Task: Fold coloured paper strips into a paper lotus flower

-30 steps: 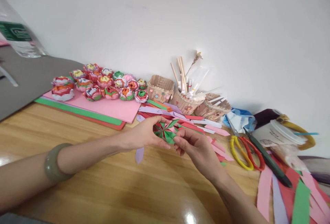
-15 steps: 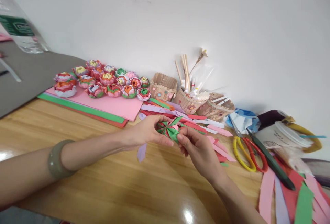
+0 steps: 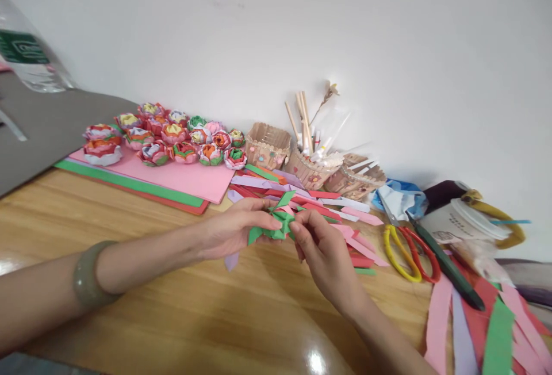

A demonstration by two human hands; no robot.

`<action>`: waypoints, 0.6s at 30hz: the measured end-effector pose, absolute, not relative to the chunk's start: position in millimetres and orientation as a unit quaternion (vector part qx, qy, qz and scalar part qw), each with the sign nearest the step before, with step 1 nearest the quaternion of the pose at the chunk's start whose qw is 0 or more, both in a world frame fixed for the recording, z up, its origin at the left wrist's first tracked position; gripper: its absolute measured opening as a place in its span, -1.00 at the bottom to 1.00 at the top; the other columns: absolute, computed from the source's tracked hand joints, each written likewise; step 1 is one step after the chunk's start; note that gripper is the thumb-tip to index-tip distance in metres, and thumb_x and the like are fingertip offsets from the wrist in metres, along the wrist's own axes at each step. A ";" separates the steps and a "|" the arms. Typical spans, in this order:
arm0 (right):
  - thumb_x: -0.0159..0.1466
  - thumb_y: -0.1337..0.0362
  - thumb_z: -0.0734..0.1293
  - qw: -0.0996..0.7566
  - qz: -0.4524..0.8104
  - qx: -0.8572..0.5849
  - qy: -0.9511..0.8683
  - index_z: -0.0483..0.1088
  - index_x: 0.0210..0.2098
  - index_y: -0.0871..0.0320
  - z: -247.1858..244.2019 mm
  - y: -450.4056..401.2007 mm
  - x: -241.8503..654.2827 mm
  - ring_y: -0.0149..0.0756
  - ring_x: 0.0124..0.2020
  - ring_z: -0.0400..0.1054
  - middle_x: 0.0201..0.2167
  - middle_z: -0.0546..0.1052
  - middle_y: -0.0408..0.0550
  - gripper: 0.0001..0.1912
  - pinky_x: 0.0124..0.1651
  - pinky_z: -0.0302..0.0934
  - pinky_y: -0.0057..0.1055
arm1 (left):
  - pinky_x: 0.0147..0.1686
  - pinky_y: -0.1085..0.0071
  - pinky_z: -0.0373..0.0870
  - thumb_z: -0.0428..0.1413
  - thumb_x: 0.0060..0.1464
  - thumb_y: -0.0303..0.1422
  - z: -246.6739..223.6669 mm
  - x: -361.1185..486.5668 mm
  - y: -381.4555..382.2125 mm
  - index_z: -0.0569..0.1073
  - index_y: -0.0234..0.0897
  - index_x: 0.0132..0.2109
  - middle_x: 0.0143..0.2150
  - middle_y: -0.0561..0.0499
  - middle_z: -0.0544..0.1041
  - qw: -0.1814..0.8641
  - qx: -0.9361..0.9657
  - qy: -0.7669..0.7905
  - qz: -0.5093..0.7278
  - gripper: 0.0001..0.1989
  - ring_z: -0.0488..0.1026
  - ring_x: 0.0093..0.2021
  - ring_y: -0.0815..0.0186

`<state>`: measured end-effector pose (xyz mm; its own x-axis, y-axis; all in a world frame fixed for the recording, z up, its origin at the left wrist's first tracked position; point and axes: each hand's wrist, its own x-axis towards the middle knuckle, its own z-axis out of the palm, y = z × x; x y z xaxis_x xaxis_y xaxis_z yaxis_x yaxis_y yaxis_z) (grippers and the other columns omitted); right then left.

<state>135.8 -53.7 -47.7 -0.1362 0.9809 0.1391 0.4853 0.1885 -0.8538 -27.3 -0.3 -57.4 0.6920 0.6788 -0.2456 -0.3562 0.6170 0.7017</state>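
A small folded paper piece (image 3: pixel 282 222), green with some pink, is held between my two hands above the wooden table. Its green points stick out at the top and at the lower left. My left hand (image 3: pixel 241 226), with a jade-green bangle (image 3: pixel 91 274) on the wrist, grips it with the thumb on its front. At its right edge, my right hand (image 3: pixel 321 248) pinches the paper between thumb and index finger. Behind both hands lie folded paper strips (image 3: pixel 340 202) in red, pink, purple and white.
Many paper flowers (image 3: pixel 183 152) stand on pink sheets (image 3: pixel 202 182) at the left. Wooden-stick baskets (image 3: pixel 267 148) line the wall. Scissors (image 3: pixel 403 251), a dark green pen-shaped tool (image 3: pixel 457 274), a white tub (image 3: pixel 459 222) and loose strips (image 3: pixel 498 335) lie at the right.
The paper piece has been turned in my hands, so its star-like centre no longer shows and a green point sticks out at the lower left. The view has shifted slightly.
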 end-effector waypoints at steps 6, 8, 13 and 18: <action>0.26 0.10 0.20 0.492 0.326 -0.552 -0.589 0.31 -0.35 0.11 -44.6 -48.4 141.2 -0.36 -0.38 0.26 -0.43 0.40 -0.15 -0.78 -0.35 0.17 -0.48 | -0.49 0.50 0.37 0.15 -0.17 -0.46 -56.5 -33.6 0.7 0.42 -0.32 -0.17 -0.36 0.00 0.55 0.915 0.271 0.189 0.232 -0.69 0.49 -0.44 0.35; 0.26 0.09 0.21 0.471 0.381 -0.534 -0.590 0.36 -0.26 0.09 -43.9 -46.1 141.9 -0.30 -0.26 0.31 -0.32 0.44 -0.10 -0.77 -0.21 0.21 -0.43 | -0.56 0.53 0.37 0.13 -0.11 -0.40 -58.6 -34.0 0.9 0.40 -0.32 -0.14 -0.38 -0.02 0.56 0.926 0.265 0.169 0.210 -0.70 0.51 -0.45 0.32; 0.20 0.14 0.29 0.477 0.413 -0.524 -0.573 0.42 -0.35 0.12 -44.2 -46.7 140.6 -0.32 -0.35 0.29 -0.41 0.43 -0.13 -0.82 -0.25 0.20 -0.43 | -0.63 0.58 0.36 0.11 -0.05 -0.37 -63.4 -30.4 0.0 0.38 -0.29 -0.12 -0.33 -0.02 0.57 0.927 0.276 0.177 0.183 -0.71 0.56 -0.41 0.25; 0.14 0.16 0.36 0.466 0.435 -0.539 -0.551 0.49 -0.22 0.10 -44.3 -47.1 141.7 -0.35 -0.44 0.29 -0.47 0.45 -0.15 -0.77 -0.39 0.19 -0.44 | -0.68 0.55 0.30 0.05 -0.01 -0.31 -62.7 -29.0 0.2 0.38 -0.23 -0.04 -0.33 0.02 0.54 0.907 0.336 0.213 0.140 -0.66 0.54 -0.45 0.25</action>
